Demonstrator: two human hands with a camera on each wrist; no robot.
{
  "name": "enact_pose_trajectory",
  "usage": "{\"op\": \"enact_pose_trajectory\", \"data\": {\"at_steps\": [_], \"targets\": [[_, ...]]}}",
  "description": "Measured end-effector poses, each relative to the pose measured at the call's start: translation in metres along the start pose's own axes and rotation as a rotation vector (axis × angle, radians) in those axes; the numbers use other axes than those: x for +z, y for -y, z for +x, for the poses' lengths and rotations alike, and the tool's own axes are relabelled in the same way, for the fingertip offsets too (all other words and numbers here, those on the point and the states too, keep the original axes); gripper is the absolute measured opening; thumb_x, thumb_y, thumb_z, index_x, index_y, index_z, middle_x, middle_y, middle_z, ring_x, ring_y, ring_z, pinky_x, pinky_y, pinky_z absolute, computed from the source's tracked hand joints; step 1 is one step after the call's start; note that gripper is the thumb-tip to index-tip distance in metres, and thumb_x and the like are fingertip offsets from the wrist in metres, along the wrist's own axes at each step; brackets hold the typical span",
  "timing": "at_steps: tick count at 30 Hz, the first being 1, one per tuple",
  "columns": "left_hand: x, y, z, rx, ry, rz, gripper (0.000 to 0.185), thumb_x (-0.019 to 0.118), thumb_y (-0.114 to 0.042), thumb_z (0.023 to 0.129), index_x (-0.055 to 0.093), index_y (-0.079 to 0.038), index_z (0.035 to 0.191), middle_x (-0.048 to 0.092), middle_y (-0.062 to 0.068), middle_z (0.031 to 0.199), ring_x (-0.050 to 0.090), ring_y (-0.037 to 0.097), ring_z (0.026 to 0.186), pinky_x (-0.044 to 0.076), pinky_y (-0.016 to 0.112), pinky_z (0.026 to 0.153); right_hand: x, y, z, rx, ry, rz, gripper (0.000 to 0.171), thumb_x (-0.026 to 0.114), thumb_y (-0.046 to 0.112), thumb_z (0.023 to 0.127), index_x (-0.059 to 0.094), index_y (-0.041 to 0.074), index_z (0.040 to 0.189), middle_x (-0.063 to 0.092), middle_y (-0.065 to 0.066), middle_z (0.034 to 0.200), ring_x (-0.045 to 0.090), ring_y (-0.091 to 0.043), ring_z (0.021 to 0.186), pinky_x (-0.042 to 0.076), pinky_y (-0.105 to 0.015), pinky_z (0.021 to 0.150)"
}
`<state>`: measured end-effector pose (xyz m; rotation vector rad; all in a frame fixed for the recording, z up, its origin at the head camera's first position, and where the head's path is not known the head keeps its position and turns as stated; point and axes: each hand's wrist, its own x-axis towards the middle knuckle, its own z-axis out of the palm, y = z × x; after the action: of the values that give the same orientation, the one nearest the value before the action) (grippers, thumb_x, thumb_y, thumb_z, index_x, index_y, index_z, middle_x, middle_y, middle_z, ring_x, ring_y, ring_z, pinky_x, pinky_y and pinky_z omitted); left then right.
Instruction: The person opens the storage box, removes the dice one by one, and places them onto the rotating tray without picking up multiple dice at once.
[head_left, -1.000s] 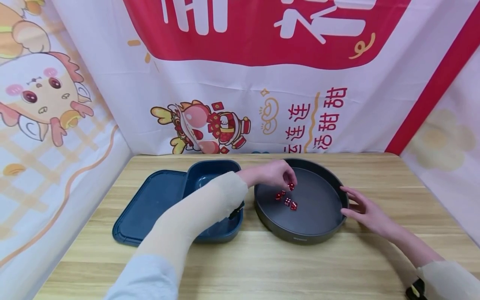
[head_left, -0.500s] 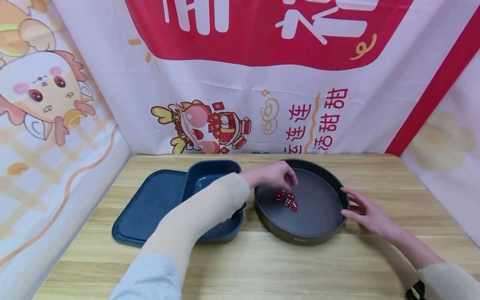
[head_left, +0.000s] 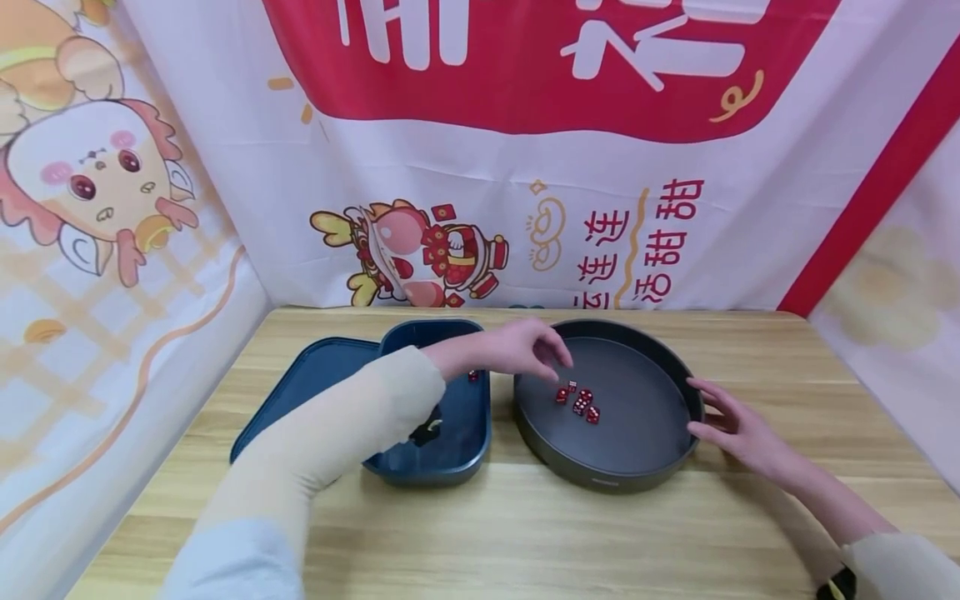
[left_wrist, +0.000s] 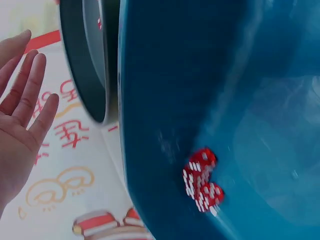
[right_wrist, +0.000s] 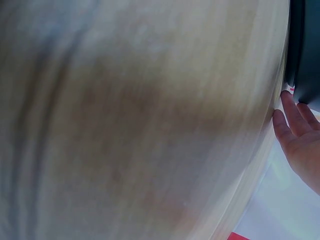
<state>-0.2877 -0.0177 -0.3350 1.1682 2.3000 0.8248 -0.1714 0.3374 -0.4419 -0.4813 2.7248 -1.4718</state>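
Red dice (head_left: 593,414) in both the grey pan (head_left: 633,417) and blue container (head_left: 457,454).

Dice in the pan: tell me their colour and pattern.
The dice are red with white dots, best seen in the head view.

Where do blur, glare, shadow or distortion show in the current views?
Head: fairly even light, a soft shadow on the wooden table beside the right forearm. Left wrist: red dice smeared, pale glare inside the blue container. Right wrist: tabletop heavily blurred, its edge bowed.
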Motion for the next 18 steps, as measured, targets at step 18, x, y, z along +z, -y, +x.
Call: {"op": "enact_pose_trajectory", "data": {"at_steps": [18], "targets": [[-0.057,0.057,-0.076,-0.102,-0.097,-0.016,0.032,0.076,-0.005,0.084,0.069,-0.005,0.115,0.066,0.011,0.116,0.063,0.028,0.103,0.053,0.033,0.085,0.0,-0.001,0.0,-0.003,-0.004,-0.009,0.063,0.065,0.005,0.093,0.031,-0.005,0.145,0.033,-0.037,0.143,0.048,-0.054,0.113,0.043,-0.01,0.082]]}}
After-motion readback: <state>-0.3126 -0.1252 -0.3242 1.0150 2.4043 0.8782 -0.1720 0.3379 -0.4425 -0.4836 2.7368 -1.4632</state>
